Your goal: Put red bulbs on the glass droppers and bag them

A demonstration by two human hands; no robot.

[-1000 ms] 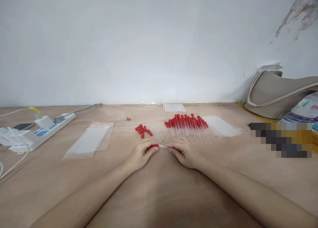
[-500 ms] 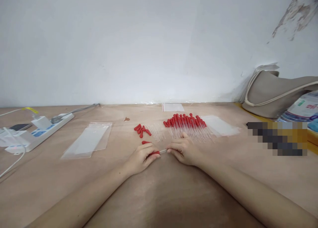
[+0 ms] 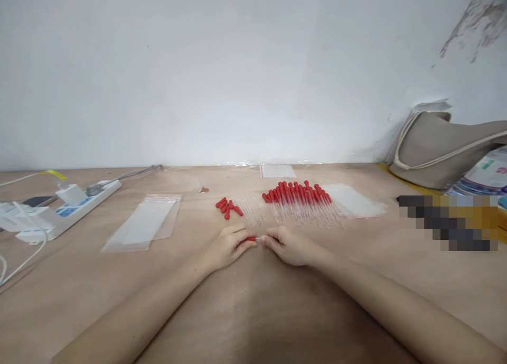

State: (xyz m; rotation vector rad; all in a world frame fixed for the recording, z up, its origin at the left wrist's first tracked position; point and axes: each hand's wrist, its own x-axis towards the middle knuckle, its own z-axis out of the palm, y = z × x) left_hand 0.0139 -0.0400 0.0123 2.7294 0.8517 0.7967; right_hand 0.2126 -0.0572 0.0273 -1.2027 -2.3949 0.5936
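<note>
My left hand (image 3: 227, 245) pinches a small red rubber bulb (image 3: 250, 239) low over the wooden table (image 3: 253, 311). My right hand (image 3: 287, 245) pinches the clear glass tube that meets the bulb; the two hands nearly touch, and the tube is mostly hidden by the fingers. Just beyond the hands lie a small heap of loose red bulbs (image 3: 227, 207), a few bare clear tubes (image 3: 251, 210) and a row of several finished droppers with red bulbs (image 3: 301, 199).
Clear zip bags lie at the left (image 3: 144, 221), at the right of the droppers (image 3: 354, 201) and by the wall (image 3: 277, 171). A white power strip (image 3: 67, 210) with cables sits far left. A grey bag (image 3: 439, 150) and papers stand at the right.
The hands have closed together: the gap of clear tube seen between them earlier is now covered. A loose red bulb seen by my left hand half a second ago no longer shows.
</note>
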